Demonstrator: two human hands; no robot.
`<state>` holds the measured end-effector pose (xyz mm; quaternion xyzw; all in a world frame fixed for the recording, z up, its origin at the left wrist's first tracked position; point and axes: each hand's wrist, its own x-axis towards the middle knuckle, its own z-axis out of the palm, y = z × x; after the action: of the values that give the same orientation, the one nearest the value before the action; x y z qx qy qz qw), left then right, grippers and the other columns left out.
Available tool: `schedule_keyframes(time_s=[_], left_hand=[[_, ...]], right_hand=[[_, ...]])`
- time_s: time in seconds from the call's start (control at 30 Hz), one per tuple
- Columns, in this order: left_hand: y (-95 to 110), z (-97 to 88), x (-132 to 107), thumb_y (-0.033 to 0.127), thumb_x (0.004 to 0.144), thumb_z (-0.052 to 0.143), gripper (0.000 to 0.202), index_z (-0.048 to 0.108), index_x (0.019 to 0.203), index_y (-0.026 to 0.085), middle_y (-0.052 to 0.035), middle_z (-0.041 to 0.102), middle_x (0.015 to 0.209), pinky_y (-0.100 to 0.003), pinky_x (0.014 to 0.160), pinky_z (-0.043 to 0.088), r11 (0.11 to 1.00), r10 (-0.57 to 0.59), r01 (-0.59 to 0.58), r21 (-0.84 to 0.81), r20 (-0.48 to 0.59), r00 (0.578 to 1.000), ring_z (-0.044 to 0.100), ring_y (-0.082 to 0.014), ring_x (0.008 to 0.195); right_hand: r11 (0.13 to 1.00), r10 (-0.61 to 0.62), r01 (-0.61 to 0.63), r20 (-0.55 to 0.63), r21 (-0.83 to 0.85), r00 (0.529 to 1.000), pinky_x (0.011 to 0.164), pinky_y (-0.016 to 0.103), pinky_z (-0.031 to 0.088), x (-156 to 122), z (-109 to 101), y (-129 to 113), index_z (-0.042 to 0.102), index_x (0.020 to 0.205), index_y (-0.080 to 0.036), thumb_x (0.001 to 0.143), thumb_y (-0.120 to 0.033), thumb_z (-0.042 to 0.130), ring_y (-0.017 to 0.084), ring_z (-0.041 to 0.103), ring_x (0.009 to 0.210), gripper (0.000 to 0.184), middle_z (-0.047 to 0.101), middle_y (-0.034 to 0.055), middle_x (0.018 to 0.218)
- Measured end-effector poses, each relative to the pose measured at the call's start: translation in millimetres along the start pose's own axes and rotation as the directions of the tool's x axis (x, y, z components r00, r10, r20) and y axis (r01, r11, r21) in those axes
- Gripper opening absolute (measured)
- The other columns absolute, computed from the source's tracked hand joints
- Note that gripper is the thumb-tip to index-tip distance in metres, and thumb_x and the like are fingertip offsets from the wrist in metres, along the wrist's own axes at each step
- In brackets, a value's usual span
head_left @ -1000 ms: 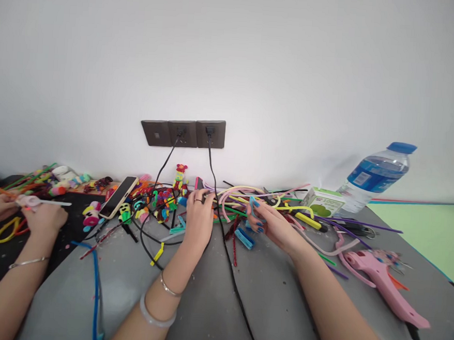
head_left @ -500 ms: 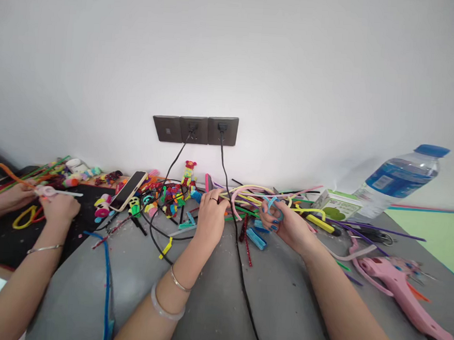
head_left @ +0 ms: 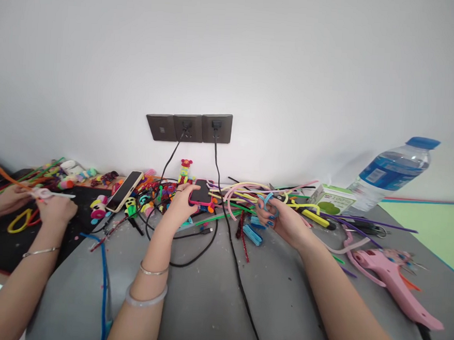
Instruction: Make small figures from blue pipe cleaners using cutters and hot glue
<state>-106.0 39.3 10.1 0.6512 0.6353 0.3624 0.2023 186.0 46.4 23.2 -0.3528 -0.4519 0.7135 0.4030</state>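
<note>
My left hand (head_left: 181, 205) has its fingers around the left edge of a phone in a pink case (head_left: 201, 194). The phone's dark screen faces me, among the pipe cleaners near the wall. My right hand (head_left: 281, 220) is closed around a light blue pipe cleaner (head_left: 266, 201) bent into a loop, its fingers partly hiding it. Just below lie bundles of blue pipe cleaner pieces (head_left: 252, 236) and dark red tinsel strands (head_left: 244, 244). Behind my hands are pink and yellow pipe cleaners (head_left: 241, 191) and a small bear figure (head_left: 185, 171).
Black cables (head_left: 239, 274) hang from the wall sockets (head_left: 189, 128) across the grey table. A pink glue gun (head_left: 393, 285), tilted water bottle (head_left: 394, 171), green-white box (head_left: 331, 199) and yellow cutter (head_left: 315, 217) stand right. Left are another phone (head_left: 126, 190) and another person's hands (head_left: 55, 212).
My left hand has moved left, and the pink-cased phone's screen has turned into view. A cable's plug end now shows below it. My right hand still grips the blue loop.
</note>
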Motion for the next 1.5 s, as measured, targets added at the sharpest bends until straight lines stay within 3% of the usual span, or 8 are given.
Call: schedule_keyframes(time_s=[0.17,0.4,0.6,0.7,0.87,1.0,1.17,1.5], left_hand=[[-8,-11.8,3,0.004,0.065,0.068,0.046,0.063,0.109,0.017,-0.0057,0.066,0.095,-0.035,0.081,0.057,0.976,-0.200,0.203,-0.077,0.036,0.979,0.068,-0.0171,0.074],[-2,-21.4,1,0.017,0.071,0.068,0.040,0.062,0.110,0.017,-0.0022,0.069,0.079,-0.034,0.077,0.055,0.975,-0.207,0.206,-0.086,-0.002,0.978,0.070,-0.0203,0.076],[0,-24.9,-1,0.013,0.068,0.068,0.035,0.066,0.102,0.018,-0.0062,0.071,0.087,-0.035,0.077,0.053,0.975,-0.162,0.156,0.161,0.022,0.987,0.068,-0.0229,0.080],[15,-23.8,-3,0.010,0.071,0.060,0.029,0.069,0.098,0.017,-0.0089,0.070,0.093,-0.037,0.082,0.051,0.967,-0.052,0.077,0.244,-0.109,0.993,0.066,-0.0236,0.084],[66,7.4,-16,0.022,0.082,0.055,0.017,0.067,0.094,0.019,-0.0039,0.067,0.085,-0.027,0.068,0.050,0.967,0.118,-0.125,-0.224,-0.047,0.992,0.062,-0.0163,0.074],[92,48.1,-33,0.028,0.080,0.064,0.022,0.062,0.099,0.019,-0.0022,0.063,0.081,-0.024,0.064,0.050,0.860,0.144,-0.050,-0.508,0.148,0.978,0.060,-0.0143,0.072],[87,74.2,-34,0.033,0.074,0.074,0.025,0.058,0.089,0.020,-0.0005,0.059,0.079,-0.022,0.059,0.050,0.730,0.038,0.050,-0.681,0.114,0.993,0.058,-0.0129,0.070],[84,70.5,-29,0.040,0.071,0.080,0.032,0.061,0.082,0.018,0.0004,0.058,0.082,-0.021,0.055,0.053,0.592,0.038,0.083,-0.802,0.131,0.991,0.058,-0.0108,0.067]], right_hand=[[1.000,0.001,-0.001,-0.016,-0.004,1.000,0.050,0.025,0.027,1,0,1,0.051,0.072,-0.020,0.092,-0.033,0.042,0.012,0.023,0.050,0.025,0.029,-0.0047,0.056],[1.000,0.000,0.000,-0.001,-0.014,1.000,0.050,0.026,0.026,1,-3,1,0.051,0.073,-0.020,0.092,-0.034,0.042,0.012,0.023,0.049,0.025,0.029,-0.0054,0.055],[0.999,-0.007,0.010,0.053,-0.042,0.999,0.050,0.026,0.025,3,-1,5,0.051,0.074,-0.020,0.091,-0.042,0.045,0.011,0.022,0.049,0.028,0.026,-0.0068,0.054],[0.993,-0.020,0.028,0.071,-0.115,0.997,0.049,0.025,0.025,3,4,8,0.050,0.073,-0.020,0.088,-0.045,0.052,0.010,0.025,0.050,0.029,0.030,-0.0063,0.057],[0.975,-0.107,0.121,0.081,-0.184,0.991,0.050,0.024,0.024,3,11,11,0.046,0.075,-0.021,0.086,-0.048,0.057,0.009,0.026,0.052,0.032,0.030,-0.0067,0.062],[0.897,-0.253,0.276,0.111,-0.346,0.961,0.051,0.025,0.027,6,13,15,0.045,0.077,-0.021,0.092,-0.050,0.052,0.011,0.029,0.054,0.033,0.034,-0.0061,0.063],[0.663,-0.440,0.443,0.164,-0.604,0.883,0.062,0.027,0.034,2,19,14,0.051,0.080,-0.020,0.096,-0.035,0.046,0.014,0.040,0.064,0.023,0.046,-0.0018,0.071],[0.524,-0.518,0.478,0.182,-0.705,0.836,0.069,0.027,0.039,-1,20,12,0.051,0.084,-0.022,0.094,-0.021,0.046,0.016,0.052,0.071,0.011,0.059,0.0009,0.079]])
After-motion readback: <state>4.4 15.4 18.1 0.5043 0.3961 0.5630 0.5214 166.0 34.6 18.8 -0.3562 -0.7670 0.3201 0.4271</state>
